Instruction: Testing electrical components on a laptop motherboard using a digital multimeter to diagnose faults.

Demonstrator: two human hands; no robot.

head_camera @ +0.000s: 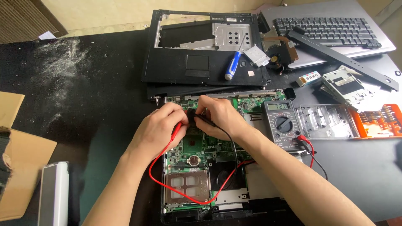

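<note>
Both hands are working right over the green motherboard (197, 144), which is lying exposed in an opened laptop base on the black table (96, 109). The left hand (159, 127) is pinching the red probe (176, 130), fingers curled tight around its handle, and the red lead (167, 186) is looping down across the board's lower half. The right hand (220, 117) is gripping the black probe (205, 119) between thumb and fingertips, its black lead (232, 144) trailing down toward the fan opening. The two probe tips are meeting close together near the top of the board, though the fingers are hiding the exact contact spot. Just beside the right forearm, the grey multimeter (282, 123) is sitting on the laptop's right edge, display lit and both leads plugged into its bottom. Farther back, a blue-handled screwdriver (232, 65) is resting on the detached black palm-rest cover (201, 50). A second laptop with its keyboard (326, 29) is lying at the top right, and an orange bit case (379, 121) is sitting at the far right edge.
</note>
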